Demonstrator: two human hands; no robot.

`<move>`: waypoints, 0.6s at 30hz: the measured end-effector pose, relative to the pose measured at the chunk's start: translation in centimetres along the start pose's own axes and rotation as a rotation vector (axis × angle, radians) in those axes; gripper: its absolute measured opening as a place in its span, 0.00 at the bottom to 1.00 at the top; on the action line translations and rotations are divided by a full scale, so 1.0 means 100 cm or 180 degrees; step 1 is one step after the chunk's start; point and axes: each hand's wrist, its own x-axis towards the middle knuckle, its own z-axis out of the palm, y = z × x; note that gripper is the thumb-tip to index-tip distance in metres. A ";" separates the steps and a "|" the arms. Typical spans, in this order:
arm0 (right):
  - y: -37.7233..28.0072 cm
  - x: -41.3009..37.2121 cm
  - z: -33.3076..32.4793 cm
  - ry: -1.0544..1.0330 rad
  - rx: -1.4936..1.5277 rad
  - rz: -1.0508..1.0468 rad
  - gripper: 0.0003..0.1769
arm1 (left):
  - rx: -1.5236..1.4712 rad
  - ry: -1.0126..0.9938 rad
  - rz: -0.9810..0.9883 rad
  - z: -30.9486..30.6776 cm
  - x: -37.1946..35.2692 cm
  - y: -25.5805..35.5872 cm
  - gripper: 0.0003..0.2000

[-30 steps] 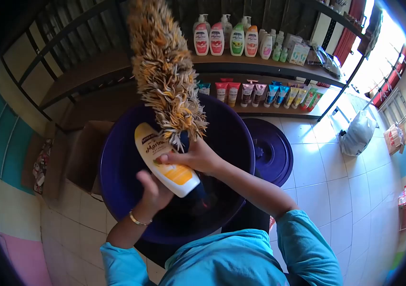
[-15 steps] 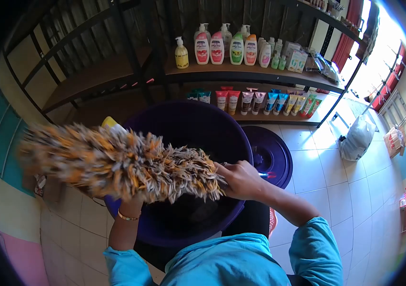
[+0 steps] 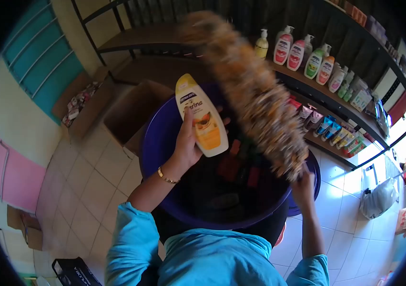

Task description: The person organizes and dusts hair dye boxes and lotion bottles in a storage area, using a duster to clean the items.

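Observation:
In my left hand (image 3: 188,140) is a white and yellow bottle (image 3: 202,117), label facing up, tilted over a large purple tub (image 3: 154,143). The fingers wrap round its lower half. My right hand (image 3: 303,183) grips the near end of a fluffy brown and orange duster (image 3: 255,95), which slants up and away to the left, blurred by motion. Bottle and duster are apart. Dark and red items (image 3: 229,167) lie inside the tub, hard to make out.
Shelves ahead hold pump bottles (image 3: 297,54) and, lower down, tubes (image 3: 324,127). An open cardboard box (image 3: 131,114) stands left of the tub. A purple lid (image 3: 313,167) lies behind my right hand, and a grey bag (image 3: 379,198) sits at the right.
The duster has swung from the left to up over the tub's right side. My left hand, earlier mostly hidden behind it, now shows with the bottle. The view has turned left.

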 end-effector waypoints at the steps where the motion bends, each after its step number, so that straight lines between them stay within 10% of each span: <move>1: 0.002 0.005 -0.001 0.0210 0.0101 0.0155 0.19 | -0.0172 -0.0123 -0.0146 0.005 0.001 0.004 0.26; 5: -0.002 -0.038 0.019 -0.0186 0.0897 -0.0308 0.20 | -0.0544 0.0204 0.0294 -0.015 0.009 -0.002 0.29; 7: -0.007 -0.032 0.013 -0.0854 0.0899 -0.0042 0.21 | -0.2177 -0.1025 0.0221 -0.011 0.004 0.009 0.33; 11: -0.012 -0.032 0.002 -0.1022 0.1843 0.0556 0.22 | -0.0510 -0.1276 0.0478 -0.002 0.008 0.016 0.36; 13: -0.013 -0.038 0.008 -0.1138 0.1322 -0.0709 0.21 | 0.0131 0.0179 0.1080 0.016 0.005 0.020 0.34; 15: -0.009 -0.030 0.002 -0.1191 0.0892 -0.0204 0.20 | -0.0159 0.0028 0.0908 0.017 0.002 0.022 0.33; 16: -0.008 -0.022 0.000 -0.0924 0.0652 -0.0272 0.19 | -0.2258 -0.1687 0.0788 0.006 0.011 0.020 0.34; 18: -0.013 -0.018 0.000 -0.0718 0.1094 0.0128 0.19 | -0.0971 -0.0001 0.0684 0.005 0.008 0.019 0.34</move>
